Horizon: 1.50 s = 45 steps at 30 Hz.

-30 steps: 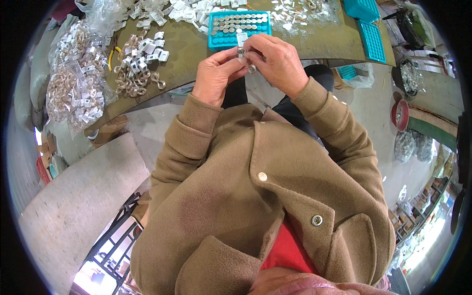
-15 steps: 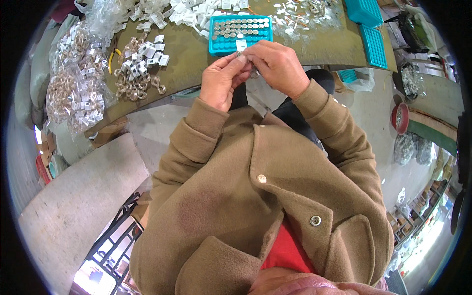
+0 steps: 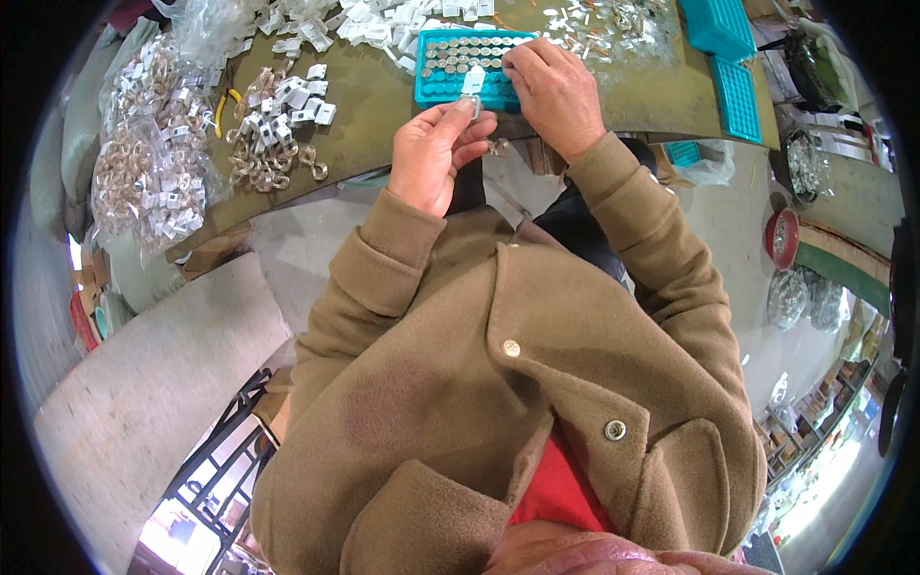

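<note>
Pinched between the thumb and fingers of my left hand (image 3: 431, 149) is a small white plastic case (image 3: 473, 80) with a hinged flap and a clear part trailing below it. The case rises in front of a turquoise tray (image 3: 433, 101). Rows of round silver discs, like button cells (image 3: 458, 55), sit in the tray's far pockets, while the near rows look bare. My right hand (image 3: 556, 91) is over the tray's right end, fingers bent together and pointing down at the discs. Its fingertips are partly hidden, so I cannot make out what they hold.
On the left lie a pile of white cases with clear straps (image 3: 278, 125), yellow-handled pliers (image 3: 222, 110) and full clear bags (image 3: 144, 163). White parts (image 3: 383, 24) spread along the back. Turquoise trays (image 3: 736, 96) stand at the right edge. A red bowl (image 3: 782, 240) is farther right.
My right hand has left my left hand and moved up and right to the tray. My left hand keeps the white case, now more fully in sight.
</note>
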Available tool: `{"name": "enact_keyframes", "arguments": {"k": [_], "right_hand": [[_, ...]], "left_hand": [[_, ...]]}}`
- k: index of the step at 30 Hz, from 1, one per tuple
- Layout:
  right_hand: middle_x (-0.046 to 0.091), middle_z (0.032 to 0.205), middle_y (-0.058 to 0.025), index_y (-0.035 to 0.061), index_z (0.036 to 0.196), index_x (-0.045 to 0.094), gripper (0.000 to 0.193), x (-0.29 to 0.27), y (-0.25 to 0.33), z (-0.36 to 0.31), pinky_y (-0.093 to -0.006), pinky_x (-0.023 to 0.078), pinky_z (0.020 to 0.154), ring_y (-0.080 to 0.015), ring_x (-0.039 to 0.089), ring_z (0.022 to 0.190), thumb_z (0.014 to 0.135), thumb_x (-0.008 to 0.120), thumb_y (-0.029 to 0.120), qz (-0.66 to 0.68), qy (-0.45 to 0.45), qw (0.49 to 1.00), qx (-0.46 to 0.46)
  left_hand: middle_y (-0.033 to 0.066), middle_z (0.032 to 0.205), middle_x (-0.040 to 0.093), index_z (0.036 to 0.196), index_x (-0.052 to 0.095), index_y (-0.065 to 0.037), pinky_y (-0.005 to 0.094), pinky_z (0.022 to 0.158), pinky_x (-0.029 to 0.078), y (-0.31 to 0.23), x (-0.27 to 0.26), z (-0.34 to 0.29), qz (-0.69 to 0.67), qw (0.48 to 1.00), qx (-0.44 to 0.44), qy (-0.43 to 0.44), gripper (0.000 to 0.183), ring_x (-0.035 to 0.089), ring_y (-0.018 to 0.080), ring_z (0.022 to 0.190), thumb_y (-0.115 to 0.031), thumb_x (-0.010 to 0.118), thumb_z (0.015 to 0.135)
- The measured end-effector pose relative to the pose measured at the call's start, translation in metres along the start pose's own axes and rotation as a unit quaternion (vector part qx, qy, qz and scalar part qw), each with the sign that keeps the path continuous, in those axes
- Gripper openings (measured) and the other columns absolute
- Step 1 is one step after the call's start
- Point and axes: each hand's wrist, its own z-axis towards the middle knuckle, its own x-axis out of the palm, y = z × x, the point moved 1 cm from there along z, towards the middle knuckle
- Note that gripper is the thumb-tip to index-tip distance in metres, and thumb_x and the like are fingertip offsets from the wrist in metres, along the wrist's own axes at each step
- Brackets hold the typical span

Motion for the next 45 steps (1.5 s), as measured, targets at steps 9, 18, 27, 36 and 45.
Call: {"name": "enact_keyframes", "arguments": {"k": [9,18,27,36,45], "right_hand": [[0.064,0.088,-0.0084,0.0032,0.096,0.063,0.015,-0.023,0.037,-0.009,-0.0303,0.051,0.07,-0.0221,0.063,0.079,0.082,0.064,-0.001,0.294,0.035,0.946,0.135],[0.064,0.086,-0.0058,0.0075,0.088,0.063,0.012,-0.023,0.047,-0.019,-0.036,0.049,0.071,-0.0272,0.06,0.079,0.077,0.065,0.002,0.134,-0.046,0.989,-0.037],[0.062,0.083,-0.008,0.0047,0.086,0.06,0.012,-0.034,0.052,-0.018,-0.034,0.049,0.07,-0.0276,0.06,0.078,0.075,0.064,-0.001,0.154,0.024,0.987,-0.045],[0.054,0.087,0.0012,0.0032,0.106,0.055,0.022,-0.035,0.04,-0.018,-0.02,0.046,0.069,-0.0055,0.052,0.079,0.089,0.068,0.01,0.474,0.127,0.824,0.283],[0.056,0.066,-0.0081,0.0003,0.088,0.063,0.026,-0.029,0.057,-0.026,-0.0285,0.044,0.057,-0.0102,0.052,0.061,0.097,0.055,0.023,0.333,0.111,0.888,0.298]], "left_hand": [[0.0095,0.102,0.069,0.112,0.062,0.002,0.0227,0.075,0.056,-0.001,0.002,-0.007,-0.006,0.999,0.001,0.043,0.025,0.067,0.013,0.088,-0.012,0.063,0.092],[0.0063,0.097,0.068,0.11,0.065,0.002,0.0224,0.075,0.055,0.003,0.006,-0.021,0.004,0.998,0.015,0.055,0.023,0.066,0.0112,0.085,-0.012,0.066,0.091],[0.0074,0.102,0.068,0.115,0.064,0.005,0.0236,0.076,0.055,0.018,0.007,-0.023,0.019,0.993,0.113,0.024,0.029,0.065,0.0113,0.084,-0.005,0.067,0.088],[0.0115,0.107,0.067,0.118,0.06,0.006,0.0274,0.079,0.058,0.009,0.004,-0.027,0.101,0.981,0.139,0.087,0.028,0.067,0.0176,0.094,-0.007,0.059,0.094],[0.009,0.103,0.067,0.114,0.06,0.002,0.0267,0.083,0.057,0.012,0.006,-0.03,-0.028,0.993,0.007,0.114,0.023,0.067,0.0166,0.096,-0.012,0.056,0.096]]}}
